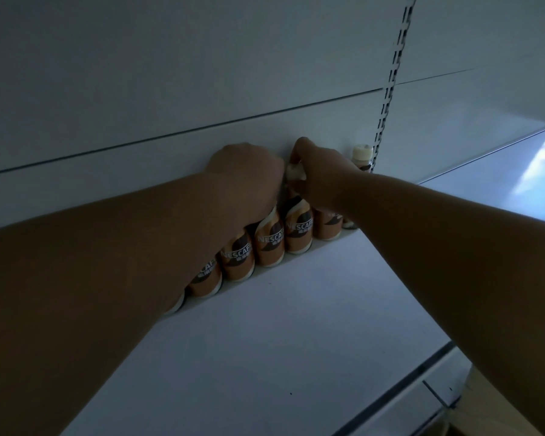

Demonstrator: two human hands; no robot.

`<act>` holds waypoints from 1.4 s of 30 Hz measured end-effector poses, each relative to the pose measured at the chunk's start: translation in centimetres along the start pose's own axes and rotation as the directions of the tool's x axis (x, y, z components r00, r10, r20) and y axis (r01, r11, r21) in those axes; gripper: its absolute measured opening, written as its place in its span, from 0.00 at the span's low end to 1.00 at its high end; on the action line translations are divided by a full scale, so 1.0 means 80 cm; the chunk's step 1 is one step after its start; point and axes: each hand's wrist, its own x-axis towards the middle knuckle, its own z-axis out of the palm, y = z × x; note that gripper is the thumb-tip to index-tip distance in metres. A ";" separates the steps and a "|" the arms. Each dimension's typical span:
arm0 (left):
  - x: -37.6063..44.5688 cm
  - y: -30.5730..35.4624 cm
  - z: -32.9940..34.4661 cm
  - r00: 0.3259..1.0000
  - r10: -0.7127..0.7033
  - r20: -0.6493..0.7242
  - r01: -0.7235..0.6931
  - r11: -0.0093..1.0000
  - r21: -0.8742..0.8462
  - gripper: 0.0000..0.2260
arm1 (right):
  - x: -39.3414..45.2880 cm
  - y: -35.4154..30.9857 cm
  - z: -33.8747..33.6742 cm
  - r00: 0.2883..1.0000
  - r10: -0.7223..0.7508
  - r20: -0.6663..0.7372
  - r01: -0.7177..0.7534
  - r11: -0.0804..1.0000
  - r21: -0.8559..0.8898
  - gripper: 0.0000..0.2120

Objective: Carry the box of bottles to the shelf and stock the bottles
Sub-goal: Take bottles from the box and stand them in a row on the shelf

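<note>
R hand [320, 176] grip is being pinched around the pale cap [294, 173] of one bottle [298, 229], fingers curled over the top. L hand [246, 177] is being closed over the neck of the next bottle [268, 242] to the left; its cap is being hidden by the fist, so exact finger contact can't be told. Both bottles are being kept upright, long axis vertical, caps up, orange-brown labels w/ white lettering facing the camera. They are being lined up in a row of bottles [236, 262] along the back of the white shelf [296, 325], touching side by side, against the back panel [170, 89]. One more bottle [362, 157] is being seen at the far right end, beside the slotted upright [390, 83]. Forearms are being stretched forward over the shelf. A cardboard edge [497, 401] is being glimpsed at bottom right, below the shelf lip.
</note>
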 end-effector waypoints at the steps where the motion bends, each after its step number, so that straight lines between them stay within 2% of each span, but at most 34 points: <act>1: 0.000 0.000 -0.001 1.000 0.006 -0.004 -0.006 1.000 0.009 0.09 | 0.001 0.001 -0.001 1.000 -0.005 0.010 0.005 1.000 -0.007 0.13; 8: 0.001 0.003 -0.003 1.000 0.001 -0.024 0.000 1.000 0.028 0.11 | 0.002 0.011 0.001 0.999 -0.031 -0.012 0.031 1.000 0.003 0.17; 10: 0.004 0.005 -0.001 0.999 0.007 -0.038 -0.007 1.000 -0.003 0.14 | 0.002 0.013 0.002 0.999 -0.033 -0.029 0.033 0.999 0.012 0.18; 12: 0.009 0.008 0.000 0.998 0.003 -0.070 -0.006 0.999 -0.045 0.17 | 0.000 0.014 0.002 0.999 -0.038 -0.036 0.039 0.999 0.036 0.21; 15: 0.019 0.016 0.002 0.987 -0.008 -0.158 -0.004 0.997 -0.079 0.16 | -0.010 0.018 -0.005 0.999 -0.001 -0.047 0.007 0.993 0.114 0.26; 17: 0.024 0.021 0.005 0.985 0.000 -0.174 -0.016 0.996 -0.090 0.17 | -0.017 0.027 -0.012 0.991 0.028 -0.133 -0.012 0.993 0.116 0.23; 19: 0.029 0.028 0.008 0.987 0.030 -0.161 -0.040 0.997 -0.064 0.16 | -0.022 0.038 -0.020 0.964 0.012 -0.264 -0.002 0.999 0.038 0.17; 21: 0.035 0.034 0.010 0.989 0.045 -0.144 -0.043 0.999 0.013 0.14 | -0.021 0.047 -0.026 0.950 -0.001 -0.313 -0.013 0.999 -0.042 0.14; 23: 0.041 0.038 0.009 0.989 0.040 -0.142 -0.032 0.998 0.053 0.11 | -0.013 0.053 -0.029 0.968 0.022 -0.248 -0.048 0.994 -0.099 0.16; 26: 0.043 0.038 0.005 0.989 0.027 -0.148 -0.027 1.000 0.002 0.08 | -0.003 0.060 -0.027 0.992 0.082 -0.098 -0.094 0.988 -0.120 0.18; 29: 0.043 0.034 0.002 0.989 0.044 -0.138 -0.046 0.999 -0.009 0.08 | 0.000 0.064 -0.026 0.988 0.116 -0.106 -0.122 0.991 -0.050 0.17; 38: 0.050 0.041 -0.009 0.998 0.033 -0.047 -0.033 0.999 0.005 0.09 | 0.002 0.063 -0.025 0.991 0.072 -0.113 -0.076 0.997 -0.031 0.16; 40: 0.056 0.046 -0.010 0.997 0.032 -0.065 -0.033 0.999 -0.003 0.13 | 0.001 0.066 -0.030 0.995 0.058 -0.082 -0.061 0.998 -0.035 0.19; 42: 0.065 0.051 -0.012 0.992 0.040 -0.116 -0.044 0.999 -0.029 0.15 | -0.003 0.074 -0.038 0.993 0.041 -0.111 -0.046 0.998 -0.044 0.20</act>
